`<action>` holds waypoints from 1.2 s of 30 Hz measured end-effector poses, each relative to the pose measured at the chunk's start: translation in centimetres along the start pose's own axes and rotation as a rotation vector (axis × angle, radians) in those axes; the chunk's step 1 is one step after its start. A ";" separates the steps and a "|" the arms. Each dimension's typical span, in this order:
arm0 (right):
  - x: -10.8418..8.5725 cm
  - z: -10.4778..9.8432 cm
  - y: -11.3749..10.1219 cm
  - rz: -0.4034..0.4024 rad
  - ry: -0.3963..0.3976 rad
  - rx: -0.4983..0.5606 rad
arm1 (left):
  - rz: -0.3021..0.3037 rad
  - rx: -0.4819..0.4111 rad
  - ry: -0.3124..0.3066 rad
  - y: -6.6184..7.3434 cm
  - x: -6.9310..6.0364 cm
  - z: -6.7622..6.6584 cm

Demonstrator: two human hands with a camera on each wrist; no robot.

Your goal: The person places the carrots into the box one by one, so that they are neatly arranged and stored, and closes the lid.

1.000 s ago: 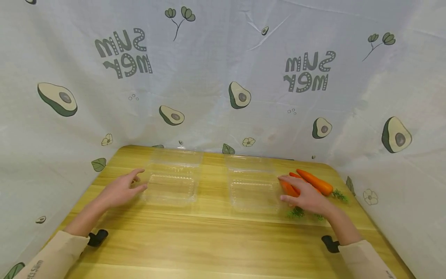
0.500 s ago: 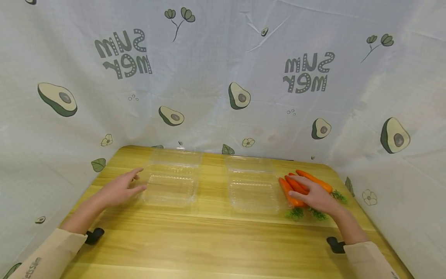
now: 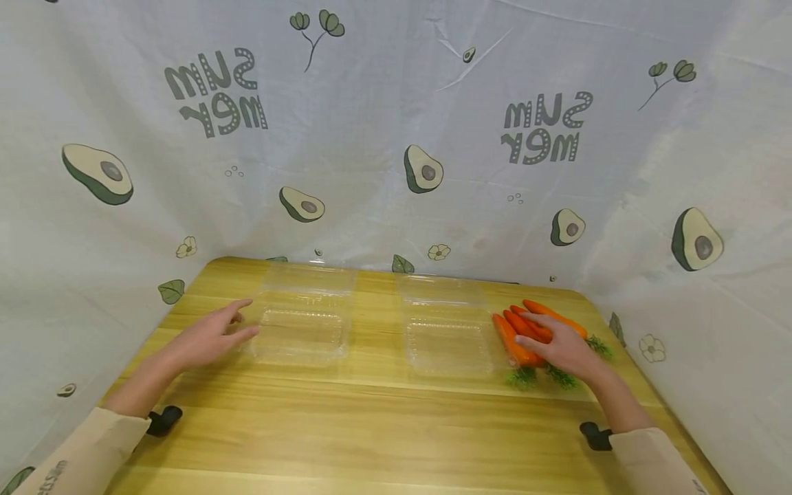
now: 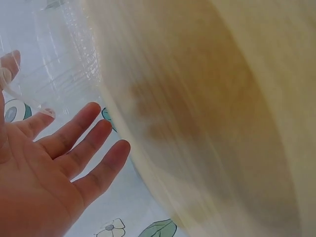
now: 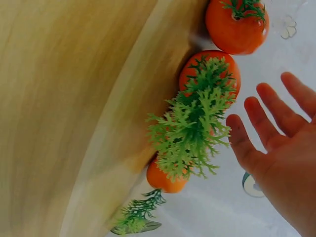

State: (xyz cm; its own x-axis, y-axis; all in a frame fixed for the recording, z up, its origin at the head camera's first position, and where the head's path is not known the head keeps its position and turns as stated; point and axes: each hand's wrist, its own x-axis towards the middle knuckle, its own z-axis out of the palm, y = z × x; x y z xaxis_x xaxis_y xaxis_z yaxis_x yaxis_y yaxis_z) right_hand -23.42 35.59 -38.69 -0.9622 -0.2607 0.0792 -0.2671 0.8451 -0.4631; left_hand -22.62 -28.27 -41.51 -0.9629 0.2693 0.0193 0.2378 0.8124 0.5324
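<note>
In the head view, carrots with green tops are grouped near the right edge of the table, just beside the right clear container; the left clear container is placed toward the far left corner. The carrots would probably be found light, stiff and slightly slippery, best gripped round the thick end below the green tops; both thin-walled containers might be easily dented. Compared with a second ago, the right hand is held farther toward the right edge, and more carrot is uncovered. In the left wrist view, the left hand is seen loosely spread, nothing held, near clear plastic. In the right wrist view, the right hand is extended, nothing gripped; whether carrots are touched cannot be told.
</note>
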 end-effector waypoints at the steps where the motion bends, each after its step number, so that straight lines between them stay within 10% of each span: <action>1: 0.0 0.1 0.0 0.003 0.007 -0.002 | -0.002 -0.008 -0.001 0.0 -0.1 -0.1; 17: -0.6 1.2 0.5 0.061 0.121 0.035 | 0.014 0.008 0.012 -0.3 -0.1 0.0; 36: -1.8 2.2 -0.4 0.206 0.066 0.087 | -0.010 0.003 0.002 -0.2 -0.2 0.0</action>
State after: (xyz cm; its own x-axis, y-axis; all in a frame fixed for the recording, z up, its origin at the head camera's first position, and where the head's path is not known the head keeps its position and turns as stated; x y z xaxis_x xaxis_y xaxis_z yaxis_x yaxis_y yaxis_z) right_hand -21.52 34.73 -40.58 -0.9981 -0.0535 0.0310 -0.0617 0.8333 -0.5494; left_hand -22.50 -28.46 -41.64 -0.9653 0.2606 0.0154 0.2289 0.8167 0.5298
